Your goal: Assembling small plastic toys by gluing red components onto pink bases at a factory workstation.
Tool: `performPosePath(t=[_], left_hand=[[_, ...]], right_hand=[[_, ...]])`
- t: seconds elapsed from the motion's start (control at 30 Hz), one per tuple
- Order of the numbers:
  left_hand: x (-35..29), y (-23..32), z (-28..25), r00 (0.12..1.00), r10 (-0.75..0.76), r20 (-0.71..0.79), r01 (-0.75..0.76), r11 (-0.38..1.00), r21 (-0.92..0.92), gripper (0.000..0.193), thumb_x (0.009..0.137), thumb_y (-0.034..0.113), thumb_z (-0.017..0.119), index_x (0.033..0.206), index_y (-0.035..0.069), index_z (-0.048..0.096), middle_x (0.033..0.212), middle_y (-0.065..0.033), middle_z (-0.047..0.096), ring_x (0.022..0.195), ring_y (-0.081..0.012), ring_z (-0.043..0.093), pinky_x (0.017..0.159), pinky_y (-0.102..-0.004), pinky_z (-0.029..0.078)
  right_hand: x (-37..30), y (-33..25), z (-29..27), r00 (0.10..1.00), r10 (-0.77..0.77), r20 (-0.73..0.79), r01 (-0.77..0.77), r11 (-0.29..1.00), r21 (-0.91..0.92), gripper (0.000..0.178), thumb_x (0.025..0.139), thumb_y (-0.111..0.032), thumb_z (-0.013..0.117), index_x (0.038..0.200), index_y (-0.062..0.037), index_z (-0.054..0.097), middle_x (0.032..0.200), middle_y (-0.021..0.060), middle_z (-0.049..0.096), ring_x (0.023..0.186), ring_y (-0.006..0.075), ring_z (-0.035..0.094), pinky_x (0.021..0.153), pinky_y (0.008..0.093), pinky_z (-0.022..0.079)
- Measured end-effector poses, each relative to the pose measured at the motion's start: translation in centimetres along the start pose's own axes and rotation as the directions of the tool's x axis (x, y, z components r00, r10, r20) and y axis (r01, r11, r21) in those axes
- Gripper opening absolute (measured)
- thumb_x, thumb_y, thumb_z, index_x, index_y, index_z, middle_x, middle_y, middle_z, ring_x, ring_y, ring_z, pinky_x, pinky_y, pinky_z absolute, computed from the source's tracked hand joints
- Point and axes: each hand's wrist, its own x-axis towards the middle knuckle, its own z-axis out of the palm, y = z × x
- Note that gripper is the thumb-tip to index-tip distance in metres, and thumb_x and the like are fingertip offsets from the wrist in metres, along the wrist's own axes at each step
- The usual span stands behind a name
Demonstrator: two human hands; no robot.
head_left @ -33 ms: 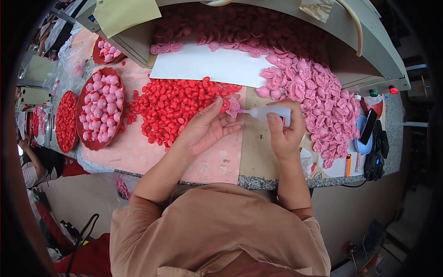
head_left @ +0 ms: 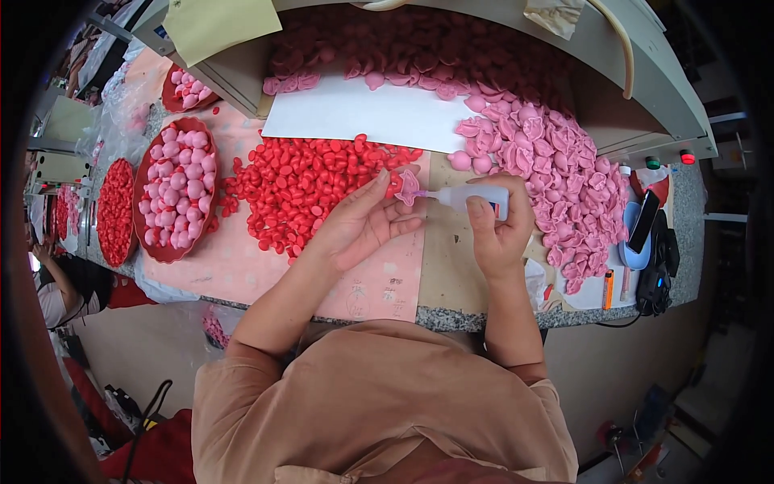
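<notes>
Left of the white squeeze bottle [head_left: 459, 198] lies a pile of red pieces [head_left: 282, 189]. Closer to the bottle, the left hand [head_left: 355, 230] pinches 1 pink shell-like piece [head_left: 408, 185], its lower fingers loosely spread. The piece sits at the bottle's nozzle [head_left: 427, 194]; contact cannot be confirmed. Judged light, thin-walled and easily dented: best held lightly by its edge. The bottle, judged smooth and squeezable, suits a grip round its body, where the right hand [head_left: 506, 226] wraps. Right of the bottle: loose pink pieces [head_left: 556, 181].

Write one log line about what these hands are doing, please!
left hand: holds pink piece | right hand: grips white bottle, nozzle at pink piece | nearby: red pile, pink pile
</notes>
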Motion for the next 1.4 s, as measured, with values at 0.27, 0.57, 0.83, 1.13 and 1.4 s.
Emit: performPosePath(t=[0.27, 0.57, 0.83, 1.13, 1.4], left_hand=[[-0.02, -0.01, -0.02, 1.000, 0.000, 0.026, 0.000, 1.000, -0.002, 0.037, 0.094, 0.032, 0.048, 0.122, 0.007, 0.049, 0.103, -0.0040, 0.059, 0.088, -0.0123, 0.059, 0.086, -0.0368, 0.049], [-0.08, 0.08, 0.16, 1.000, -0.006, 0.002, 0.006, 1.000, -0.014, 0.036, 0.094, 0.032, 0.047, 0.121, 0.008, 0.050, 0.103, -0.0033, 0.059, 0.084, -0.0106, 0.058, 0.085, -0.0359, 0.050], [-0.02, 0.02, 0.02, 1.000, -0.006, -0.012, 0.006, 1.000, -0.020, 0.034, 0.094, 0.031, 0.048, 0.119, 0.008, 0.051, 0.103, -0.0035, 0.059, 0.084, -0.0109, 0.058, 0.086, -0.0365, 0.050], [-0.06, -0.01, 0.16, 1.000, -0.008, -0.006, 0.008, 1.000, -0.019, 0.035, 0.094, 0.032, 0.048, 0.119, 0.008, 0.051, 0.103, -0.0034, 0.059, 0.086, -0.0111, 0.058, 0.086, -0.0368, 0.049], [0.01, -0.07, -0.01, 1.000, -0.012, -0.012, 0.011, 1.000, -0.021, 0.035, 0.094, 0.032, 0.048, 0.120, 0.008, 0.050, 0.104, -0.0030, 0.059, 0.086, -0.0110, 0.058, 0.087, -0.0367, 0.049]], right_hand=[[-0.11, -0.04, 0.09, 0.996, 0.093, 0.002, -0.093, 0.995, 0.042, 0.021, 0.080, -0.018, 0.067, 0.087, -0.0010, 0.057, 0.075, 0.0059, 0.060, 0.064, 0.0106, 0.055, 0.057, 0.0230, 0.043], [-0.31, 0.32, -0.07, 0.993, 0.046, 0.111, -0.046, 0.999, -0.005, 0.018, 0.085, -0.014, 0.060, 0.092, -0.0015, 0.050, 0.085, 0.0037, 0.055, 0.063, 0.0051, 0.044, 0.055, 0.0187, 0.037], [-0.34, 0.28, -0.05, 0.991, 0.059, 0.117, -0.059, 0.998, -0.011, 0.017, 0.085, -0.014, 0.059, 0.092, -0.0013, 0.050, 0.084, 0.0039, 0.055, 0.063, 0.0051, 0.044, 0.055, 0.0186, 0.037], [-0.11, 0.06, 0.19, 0.995, 0.070, 0.078, -0.068, 0.997, -0.027, 0.019, 0.082, -0.016, 0.064, 0.089, -0.0010, 0.054, 0.080, 0.0055, 0.058, 0.064, 0.0092, 0.051, 0.056, 0.0217, 0.041], [-0.12, 0.14, 0.20, 0.995, 0.088, 0.053, -0.086, 0.995, -0.042, 0.022, 0.079, -0.018, 0.068, 0.087, -0.0008, 0.057, 0.075, 0.0072, 0.061, 0.064, 0.0131, 0.058, 0.057, 0.0248, 0.045]])
